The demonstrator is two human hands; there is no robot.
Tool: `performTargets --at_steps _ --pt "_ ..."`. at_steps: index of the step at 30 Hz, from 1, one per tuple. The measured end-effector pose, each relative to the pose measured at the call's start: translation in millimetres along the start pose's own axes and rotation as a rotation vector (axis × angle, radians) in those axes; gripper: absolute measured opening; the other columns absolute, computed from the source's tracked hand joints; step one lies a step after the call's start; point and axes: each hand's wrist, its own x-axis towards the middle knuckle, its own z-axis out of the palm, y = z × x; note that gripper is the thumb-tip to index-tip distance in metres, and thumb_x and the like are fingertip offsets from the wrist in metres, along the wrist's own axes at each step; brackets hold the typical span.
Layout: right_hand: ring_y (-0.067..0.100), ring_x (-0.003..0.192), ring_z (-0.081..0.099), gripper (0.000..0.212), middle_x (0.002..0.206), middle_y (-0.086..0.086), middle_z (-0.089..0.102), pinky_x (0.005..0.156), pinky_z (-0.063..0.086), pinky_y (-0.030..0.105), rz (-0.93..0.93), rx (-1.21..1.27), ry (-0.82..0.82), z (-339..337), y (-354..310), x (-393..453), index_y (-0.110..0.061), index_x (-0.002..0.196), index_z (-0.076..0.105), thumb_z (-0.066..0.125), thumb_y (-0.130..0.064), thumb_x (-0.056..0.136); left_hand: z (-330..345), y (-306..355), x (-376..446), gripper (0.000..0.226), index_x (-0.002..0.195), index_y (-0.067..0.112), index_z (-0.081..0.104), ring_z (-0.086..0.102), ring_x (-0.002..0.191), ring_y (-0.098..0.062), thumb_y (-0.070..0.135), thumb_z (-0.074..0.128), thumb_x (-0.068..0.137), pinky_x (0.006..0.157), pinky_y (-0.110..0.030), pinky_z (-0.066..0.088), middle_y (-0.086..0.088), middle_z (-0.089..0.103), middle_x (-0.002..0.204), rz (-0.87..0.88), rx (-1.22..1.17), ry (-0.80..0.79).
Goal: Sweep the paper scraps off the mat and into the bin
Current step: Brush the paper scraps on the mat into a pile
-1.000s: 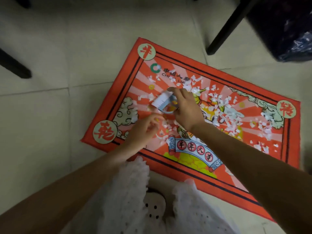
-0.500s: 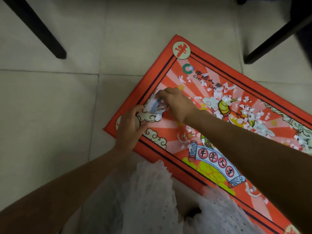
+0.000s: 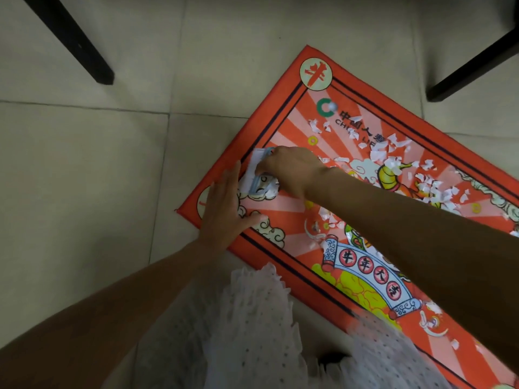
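A red printed mat [image 3: 283, 127] lies on the tiled floor, strewn with white paper scraps [image 3: 393, 161] mostly across its middle and right. My right hand [image 3: 292, 169] grips a small blue and white hand brush [image 3: 257, 172] near the mat's left edge, with a little heap of scraps [image 3: 269, 190] beside it. My left hand [image 3: 224, 211] lies flat with straight fingers on the mat's left corner, next to the brush. No bin is in view.
Two black furniture legs stand on the floor, one at the top left [image 3: 73, 43] and one at the top right [image 3: 474, 68]. White lace fabric of my clothing [image 3: 266, 332] covers the bottom middle. Pale floor tiles [image 3: 84, 178] spread to the left.
My right hand has dragged the brush from the mat's middle to its left edge. My left hand followed and flattened on the corner. The view swung left, so the dark bin left the frame.
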Motion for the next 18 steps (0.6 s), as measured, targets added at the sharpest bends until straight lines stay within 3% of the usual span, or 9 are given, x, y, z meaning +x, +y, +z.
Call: performTargets --at_steps 2,8,18 --pt "0.031 0.119 0.055 0.052 0.135 0.010 0.052 0.074 0.035 0.030 0.004 -0.070 -0.030 -8.0 -4.1 -0.1 -0.026 0.143 0.047 0.052 -0.006 0.095 4.2 3.3 4.9 0.118 0.157 0.022 -0.001 0.002 0.150 -0.018 0.057 0.073 0.072 0.119 -0.046 0.003 0.004 0.006 0.165 0.001 0.020 -0.004" --pt "0.028 0.113 0.059 0.033 0.127 0.008 0.058 0.071 0.041 0.032 0.028 -0.251 -0.119 -21.3 -1.9 -11.3 -0.017 0.130 0.056 0.050 -0.011 0.098 6.7 5.6 16.7 0.116 0.157 0.017 0.004 0.001 0.151 -0.022 0.035 0.083 0.074 0.119 -0.049 0.021 -0.007 0.007 0.164 0.017 0.083 -0.073" --pt "0.031 0.112 0.060 0.031 0.123 0.010 0.060 0.074 0.042 0.034 0.094 -0.311 -0.176 -18.8 27.0 -66.9 -0.017 0.129 0.053 0.044 -0.011 0.100 7.4 8.5 12.7 0.103 0.157 0.017 0.011 0.009 0.151 -0.023 0.034 0.078 0.080 0.120 -0.046 0.019 -0.003 0.017 0.163 0.109 0.152 -0.081"
